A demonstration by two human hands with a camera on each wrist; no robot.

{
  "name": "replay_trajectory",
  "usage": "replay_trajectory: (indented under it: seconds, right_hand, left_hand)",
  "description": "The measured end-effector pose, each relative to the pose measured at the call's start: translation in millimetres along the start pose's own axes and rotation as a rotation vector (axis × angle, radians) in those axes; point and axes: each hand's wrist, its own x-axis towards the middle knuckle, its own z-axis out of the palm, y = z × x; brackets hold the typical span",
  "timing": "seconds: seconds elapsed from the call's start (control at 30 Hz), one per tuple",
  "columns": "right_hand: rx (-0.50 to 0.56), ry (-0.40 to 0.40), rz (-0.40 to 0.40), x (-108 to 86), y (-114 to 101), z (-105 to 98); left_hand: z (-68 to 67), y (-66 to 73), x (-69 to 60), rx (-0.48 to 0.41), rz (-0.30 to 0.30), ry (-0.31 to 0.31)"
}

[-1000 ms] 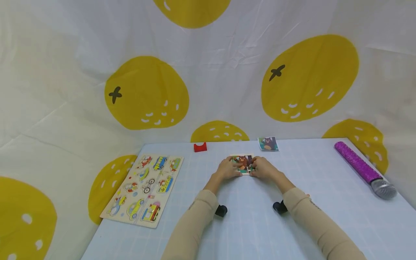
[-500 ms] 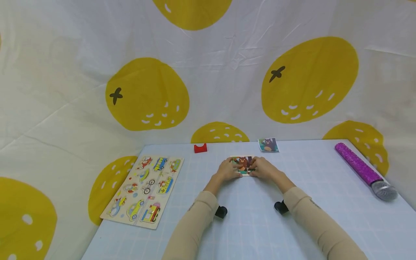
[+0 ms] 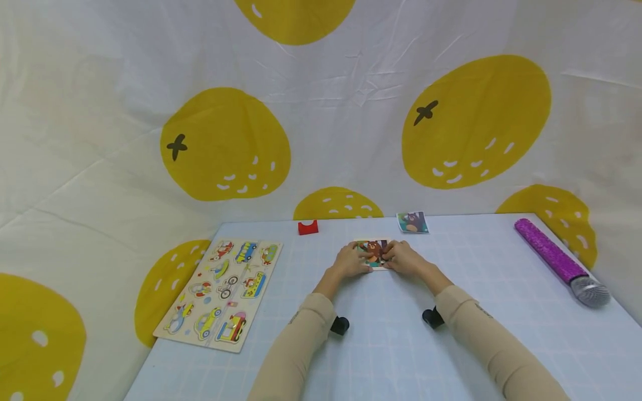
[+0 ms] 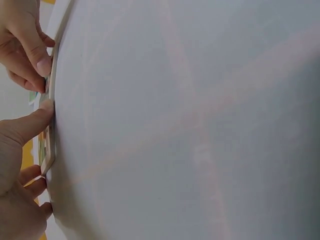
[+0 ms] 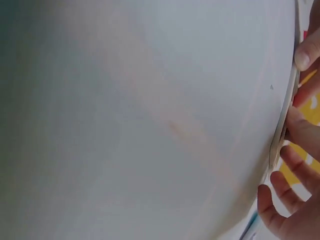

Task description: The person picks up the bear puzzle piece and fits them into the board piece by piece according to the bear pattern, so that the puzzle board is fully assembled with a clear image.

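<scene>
Bear-picture board [image 3: 374, 246], sleeve marks [image 3: 483, 310] unreadable

A pale-edged bear board [image 3: 375, 247] lies flat on the table [image 3: 381, 345].

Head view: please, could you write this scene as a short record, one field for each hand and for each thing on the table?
Left hand: holds the left side of the bear puzzle, thumb at near edge
Right hand: touches the puzzle's right side; any pinch unclear
Card: bear picture, beyond the puzzle, slightly right
Red piece: near the far edge, left of card
Vehicle board: flat, at left
Microphone: lying at right, purple handle
</scene>
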Motion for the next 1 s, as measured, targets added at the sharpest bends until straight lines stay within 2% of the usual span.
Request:
replay_trajectory:
  seconds: [0.13, 0.33, 0.4, 0.53, 0.67, 0.8, 0.9, 1.0]
  right_hand:
    - [-0.004, -0.023, 0.068, 2.0, -1.0, -0.9]
    - [0.172, -0.055, 0.259, 5.8, -3.7, -2.9]
    - [0.199, -0.056, 0.297, 6.8, -3.9, -2.8]
    - [0.203, 0.010, 0.391, 7.3, -3.2, -1.7]
    - [0.197, 0.085, 0.464, 6.1, -0.3, -0.6]
    - [0.191, 0.064, 0.459, 3.9, 0.1, 0.6]
    - [0.209, 0.016, 0.402, 0.2, -0.8, 0.7]
    - [0.265, -0.023, 0.306, -8.7, 1.1, -5.0]
  left_hand:
    - [-1.6, -0.5, 0.6, -0.002, 0.005, 0.005]
    - [-0.2, -0.8, 1.0, -0.037, -0.004, -0.003]
    - [0.5, -0.7, 1.0, -0.047, -0.011, -0.011]
    - [1.7, -0.7, 1.3, -0.027, -0.015, -0.028]
    - [2.5, -0.8, 1.9, -0.012, -0.001, -0.014]
    - [3.0, -1.4, 1.3, -0.031, 0.003, -0.002]
    - [4.2, -2.2, 0.3, -0.047, -0.005, -0.001]
    - [5.3, -2.7, -1.5, -0.071, -0.008, 0.008]
